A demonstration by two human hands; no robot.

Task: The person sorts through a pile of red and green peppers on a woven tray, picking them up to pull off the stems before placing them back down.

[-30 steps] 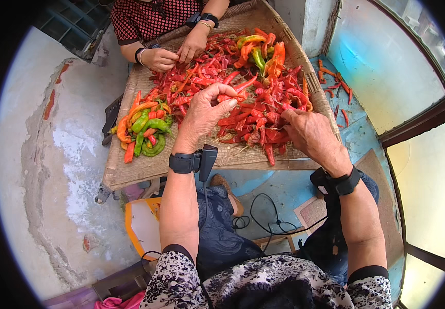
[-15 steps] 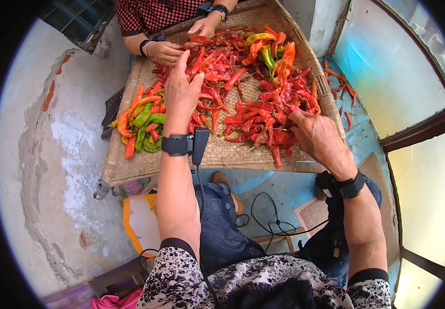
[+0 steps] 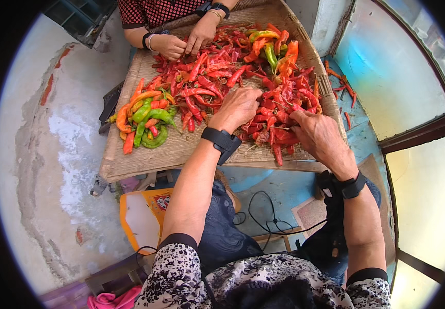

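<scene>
Red chili peppers [image 3: 269, 135], many wrinkled, lie heaped at the near right of a shallow woven tray [image 3: 153, 159]. My left hand [image 3: 239, 107] is at this heap's left side, its fingers curled and tips partly hidden; what they hold cannot be made out. On the heap's right side, my right hand [image 3: 321, 136] pinches a red chili pepper [image 3: 295, 107] between thumb and fingers. Another heap of red chilies [image 3: 207, 85] lies beyond my left hand. Green peppers [image 3: 154, 138] and orange peppers [image 3: 124, 119] sit at the tray's left.
Across the tray, a co-worker's two hands [image 3: 170, 47] work close together at the far edge. Yellow, green and orange peppers [image 3: 287, 63] lie far right. Loose peppers [image 3: 349, 87] are on the blue floor beside the window [image 3: 392, 67]. A black cable [image 3: 274, 226] loops below the tray.
My left hand has moved right and nearer, from the far heap to the near right heap. My right hand stays almost in place. The co-worker's hands have come together.
</scene>
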